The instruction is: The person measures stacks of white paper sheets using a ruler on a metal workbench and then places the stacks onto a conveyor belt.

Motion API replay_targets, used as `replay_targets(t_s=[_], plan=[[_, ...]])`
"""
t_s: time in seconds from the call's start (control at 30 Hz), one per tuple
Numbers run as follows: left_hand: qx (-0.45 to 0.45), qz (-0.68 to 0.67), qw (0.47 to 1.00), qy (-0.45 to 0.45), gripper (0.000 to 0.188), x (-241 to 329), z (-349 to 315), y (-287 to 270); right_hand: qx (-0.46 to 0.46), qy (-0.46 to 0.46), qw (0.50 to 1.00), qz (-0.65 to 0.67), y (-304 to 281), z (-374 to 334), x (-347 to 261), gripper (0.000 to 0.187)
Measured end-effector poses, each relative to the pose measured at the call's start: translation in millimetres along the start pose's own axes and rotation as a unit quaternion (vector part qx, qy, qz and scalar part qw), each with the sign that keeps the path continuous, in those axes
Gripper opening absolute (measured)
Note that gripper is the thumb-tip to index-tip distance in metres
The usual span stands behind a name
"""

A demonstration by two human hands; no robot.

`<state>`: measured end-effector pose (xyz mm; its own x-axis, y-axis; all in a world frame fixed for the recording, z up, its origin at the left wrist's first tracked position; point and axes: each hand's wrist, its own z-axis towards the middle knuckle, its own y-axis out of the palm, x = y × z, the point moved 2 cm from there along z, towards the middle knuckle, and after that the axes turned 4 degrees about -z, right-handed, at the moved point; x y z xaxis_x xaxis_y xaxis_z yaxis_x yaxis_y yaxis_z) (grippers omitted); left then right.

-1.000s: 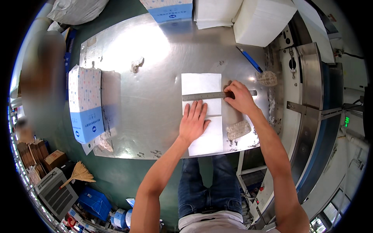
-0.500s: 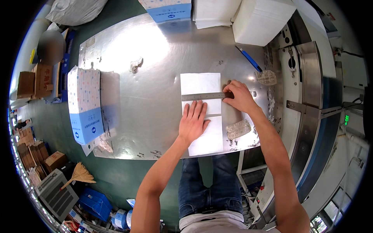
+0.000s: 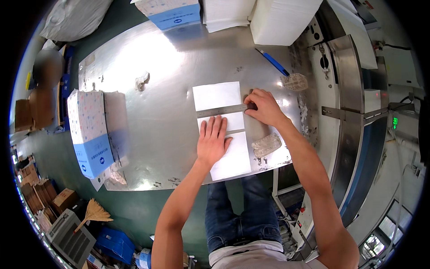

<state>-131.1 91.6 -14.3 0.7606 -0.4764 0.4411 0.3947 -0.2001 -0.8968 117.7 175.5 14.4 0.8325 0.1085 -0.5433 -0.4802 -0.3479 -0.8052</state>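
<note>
White paper [image 3: 228, 159] lies on the metal table, with a narrow grey gap or line across it below the ruler. A steel ruler [image 3: 219, 111] crosses the paper from side to side. My left hand [image 3: 212, 142] rests flat on the paper, fingers stretched out, the fingertips just below the ruler. At the ruler's right end, my right hand [image 3: 263, 107] pinches it between thumb and fingers. A worn, tape-wrapped block [image 3: 266, 145] sits right of the paper, below my right hand.
A blue cutter knife [image 3: 275, 62] lies far right beside another worn flat piece [image 3: 294, 82]. White-and-blue packs stand at the left edge [image 3: 92, 134] and back [image 3: 174, 15] of the metal table [image 3: 152, 130]. White stacks [image 3: 282, 20] are at the back; machinery [image 3: 349, 89] borders the right.
The whole view has shifted and tilted slightly, so the table appears farther left. Both hands keep their places on the paper and the ruler.
</note>
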Motion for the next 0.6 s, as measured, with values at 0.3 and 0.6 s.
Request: replay_targets(t_s=[0.3,0.6], plan=[[-0.015,0.004,1.0,0.003,0.071,0,2,-1,0.015,0.009,0.999,-0.028,0,-3,-5,0.025],[-0.013,0.022,1.0,0.008,0.071,4,1,-3,0.004,-0.012,0.997,-0.075,0,-7,-12,0.017]])
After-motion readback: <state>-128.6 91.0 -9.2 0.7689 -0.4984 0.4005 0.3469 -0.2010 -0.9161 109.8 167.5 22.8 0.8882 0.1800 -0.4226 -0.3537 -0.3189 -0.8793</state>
